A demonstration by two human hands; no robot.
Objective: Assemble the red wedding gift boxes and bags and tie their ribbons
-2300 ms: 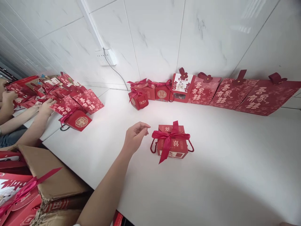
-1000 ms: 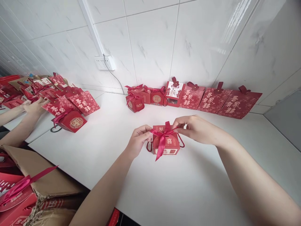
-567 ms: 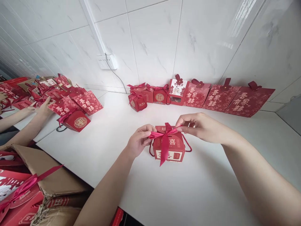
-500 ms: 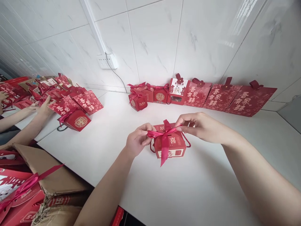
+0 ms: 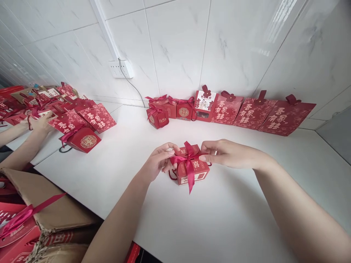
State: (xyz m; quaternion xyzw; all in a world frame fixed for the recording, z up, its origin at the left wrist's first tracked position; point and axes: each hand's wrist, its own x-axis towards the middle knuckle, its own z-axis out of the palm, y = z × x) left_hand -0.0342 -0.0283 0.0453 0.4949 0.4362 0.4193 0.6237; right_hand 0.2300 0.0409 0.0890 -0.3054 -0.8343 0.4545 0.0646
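A small red gift box point(image 5: 192, 172) with a red ribbon bow point(image 5: 188, 157) and cord handles sits on the white table point(image 5: 219, 219) in front of me. My left hand point(image 5: 157, 160) grips the box's left side, fingers curled at the bow's left loop. From the right, my right hand point(image 5: 225, 153) pinches the bow's right loop with thumb and fingertips. Both forearms reach in from below.
A row of red gift boxes point(image 5: 170, 107) and red paper bags point(image 5: 255, 113) lines the tiled wall. More red bags point(image 5: 82, 124) lie at the left, where another person's hands point(image 5: 38, 122) work. A cardboard carton point(image 5: 52, 215) with red boxes stands at bottom left. A wall socket point(image 5: 120, 68) has a cable.
My right hand came in and joined the left at the bow. Since half a second ago both hands have closed in on the box, which has shifted slightly toward me.
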